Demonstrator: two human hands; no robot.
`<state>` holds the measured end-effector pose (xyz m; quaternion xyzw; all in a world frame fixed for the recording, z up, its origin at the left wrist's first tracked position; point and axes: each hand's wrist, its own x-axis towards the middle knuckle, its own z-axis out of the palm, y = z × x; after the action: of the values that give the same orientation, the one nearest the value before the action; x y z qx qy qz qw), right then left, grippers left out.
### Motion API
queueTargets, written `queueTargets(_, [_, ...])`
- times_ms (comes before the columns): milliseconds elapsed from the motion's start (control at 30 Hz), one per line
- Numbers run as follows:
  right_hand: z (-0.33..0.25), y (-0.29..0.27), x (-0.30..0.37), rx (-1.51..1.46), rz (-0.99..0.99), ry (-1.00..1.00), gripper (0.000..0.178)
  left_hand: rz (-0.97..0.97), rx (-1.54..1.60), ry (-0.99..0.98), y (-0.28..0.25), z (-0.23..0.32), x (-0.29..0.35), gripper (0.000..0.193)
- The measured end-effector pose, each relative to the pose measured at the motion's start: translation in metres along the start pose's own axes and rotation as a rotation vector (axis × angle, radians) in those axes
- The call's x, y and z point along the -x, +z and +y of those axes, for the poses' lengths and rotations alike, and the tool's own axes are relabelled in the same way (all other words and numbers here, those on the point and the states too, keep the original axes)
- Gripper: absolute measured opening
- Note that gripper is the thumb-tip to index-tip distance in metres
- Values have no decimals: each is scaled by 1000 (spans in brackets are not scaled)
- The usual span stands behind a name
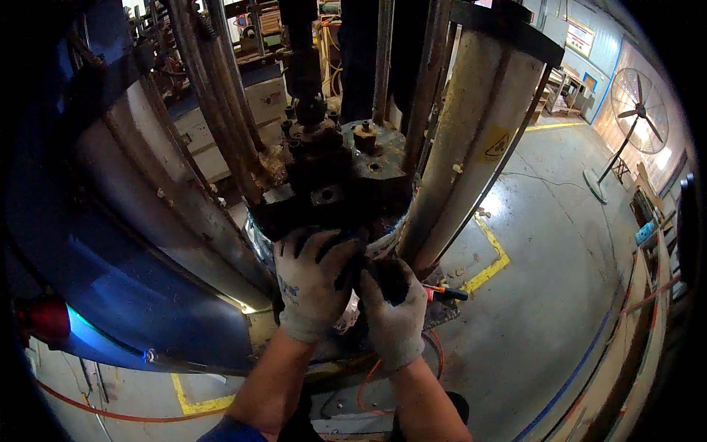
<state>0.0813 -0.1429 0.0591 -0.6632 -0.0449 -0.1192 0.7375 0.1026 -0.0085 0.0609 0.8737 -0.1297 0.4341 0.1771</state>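
Both my hands wear pale knit work gloves with dark coating on the fingers. My left hand (313,283) lies against the front of a dark, greasy machine block (328,193), its fingers spread and pointing up. Just beside it, my right hand (395,313) is curled, with the thumb toward the left hand. Whatever those fingers close on is lost in shadow and dark coating. Behind the block rise a dark vertical shaft (302,59) with bolts around its base and a short bolt-like fitting (364,136) on a round metal plate (390,144).
Metal columns (213,96) and a tall pale cylinder (471,125) flank the block. A blue machine panel (140,287) curves at left. A black-and-orange handled tool (448,292) lies right of my hands. An orange hose (361,394) runs below; a standing fan (639,112) is far right.
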Motion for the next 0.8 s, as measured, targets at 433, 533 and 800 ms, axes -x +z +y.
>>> queueTargets(433, [-3, -11, -14, 662, -137, -774, 47, 40, 39, -53, 5, -2, 0, 38])
queueTargets(533, [-12, 1, -3, 445, -43, -687, 43, 48, 13, -12, 4, -9, 3, 38])
queueTargets(800, [-25, 2, -21, 762, 101, -500, 68, 290, 226, -63, -25, -18, 46, 41])
